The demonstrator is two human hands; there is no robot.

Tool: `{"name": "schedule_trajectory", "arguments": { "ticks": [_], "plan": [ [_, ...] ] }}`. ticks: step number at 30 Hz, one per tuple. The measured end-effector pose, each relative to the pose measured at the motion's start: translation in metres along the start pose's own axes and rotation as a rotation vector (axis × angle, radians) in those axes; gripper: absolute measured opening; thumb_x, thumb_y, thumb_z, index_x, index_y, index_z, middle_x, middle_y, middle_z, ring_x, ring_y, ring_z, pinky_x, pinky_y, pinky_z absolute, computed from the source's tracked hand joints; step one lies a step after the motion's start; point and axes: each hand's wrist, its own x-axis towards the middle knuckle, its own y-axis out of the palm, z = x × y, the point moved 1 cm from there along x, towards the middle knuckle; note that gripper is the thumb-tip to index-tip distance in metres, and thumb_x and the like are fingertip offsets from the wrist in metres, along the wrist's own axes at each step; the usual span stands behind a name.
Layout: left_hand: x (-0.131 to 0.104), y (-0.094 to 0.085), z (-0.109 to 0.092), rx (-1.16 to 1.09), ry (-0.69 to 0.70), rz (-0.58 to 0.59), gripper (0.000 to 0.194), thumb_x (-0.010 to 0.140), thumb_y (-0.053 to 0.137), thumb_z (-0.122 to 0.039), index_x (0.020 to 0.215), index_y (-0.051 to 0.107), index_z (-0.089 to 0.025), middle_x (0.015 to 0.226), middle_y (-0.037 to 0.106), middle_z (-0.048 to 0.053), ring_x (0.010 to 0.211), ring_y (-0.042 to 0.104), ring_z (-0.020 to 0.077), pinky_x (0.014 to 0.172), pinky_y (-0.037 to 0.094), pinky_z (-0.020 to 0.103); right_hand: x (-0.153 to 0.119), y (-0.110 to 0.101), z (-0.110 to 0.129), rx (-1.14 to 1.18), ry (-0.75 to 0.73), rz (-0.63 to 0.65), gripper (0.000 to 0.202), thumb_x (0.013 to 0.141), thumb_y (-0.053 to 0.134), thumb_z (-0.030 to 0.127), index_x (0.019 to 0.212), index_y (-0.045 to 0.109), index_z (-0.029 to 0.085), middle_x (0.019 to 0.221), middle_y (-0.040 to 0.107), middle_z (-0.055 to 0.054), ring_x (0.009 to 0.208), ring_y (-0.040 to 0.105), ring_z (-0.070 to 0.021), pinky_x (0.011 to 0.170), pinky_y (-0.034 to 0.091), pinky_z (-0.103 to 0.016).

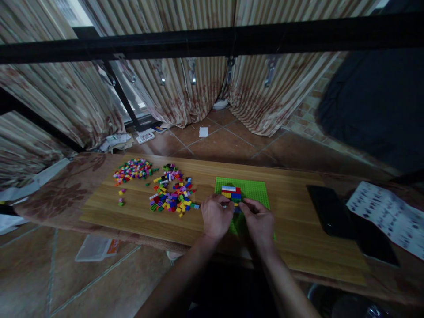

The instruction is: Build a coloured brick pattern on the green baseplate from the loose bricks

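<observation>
Plastic baseplate (253, 190) (studded), wooden board (291, 212)

no legible text, printed sheet (389, 217) at right too blurred, marks on floor paper (145, 136) unreadable

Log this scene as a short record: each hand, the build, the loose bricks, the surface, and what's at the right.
Left hand: fingertips at the near left of the build
Right hand: fingertips at its near right; grip details too small to tell
Build: multicoloured plastic-brick block on a green studded baseplate
Loose bricks: two multicoloured plastic-brick piles, left of the baseplate
Surface: light-brown wooden tabletop
At right: black flat rectangular object; white printed sheet
</observation>
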Motion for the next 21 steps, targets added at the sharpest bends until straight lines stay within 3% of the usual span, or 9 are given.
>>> {"name": "schedule_trajectory", "arguments": {
  "ticks": [6,12,17,21],
  "plan": [
    [0.002,0.000,-0.004,0.004,-0.098,0.009,0.006,0.074,0.065,-0.023,0.071,0.071,-0.022,0.079,0.070,0.001,0.075,0.064,0.0155,0.072,0.046,0.027,0.005,0.000,0.003,0.043,0.045,0.032,0.030,0.065,0.072,0.039,0.083,0.074,0.015,0.079,0.075,-0.008,0.068,0.067,-0.0196,0.064,0.052,-0.031],
    [0.003,0.003,-0.004,0.006,-0.108,0.017,0.006,0.074,0.065,-0.021,0.069,0.070,-0.021,0.078,0.070,0.001,0.075,0.065,0.0162,0.071,0.047,0.027,0.005,-0.001,0.000,0.043,0.015,0.041,0.030,0.066,0.071,0.041,0.082,0.074,0.015,0.079,0.075,-0.009,0.069,0.067,-0.0198,0.065,0.051,-0.031],
    [-0.003,-0.003,0.002,-0.081,-0.008,0.000,0.008,0.079,0.064,-0.023,0.075,0.070,-0.020,0.079,0.067,0.001,0.074,0.063,0.0143,0.072,0.047,0.026,0.005,-0.004,0.004,0.054,0.046,0.070,0.034,0.064,0.074,0.044,0.080,0.073,0.014,0.077,0.073,-0.008,0.069,0.066,-0.0194,0.066,0.050,-0.031],
    [-0.016,-0.029,0.022,-0.079,0.131,-0.063,0.013,0.085,0.058,-0.024,0.080,0.069,-0.020,0.082,0.064,0.003,0.079,0.060,0.0154,0.075,0.048,0.028,0.001,-0.016,0.023,0.136,0.062,-0.112,0.040,0.064,0.073,0.049,0.080,0.071,0.013,0.072,0.071,-0.006,0.063,0.061,-0.0159,0.059,0.046,-0.028]
  ]
}}
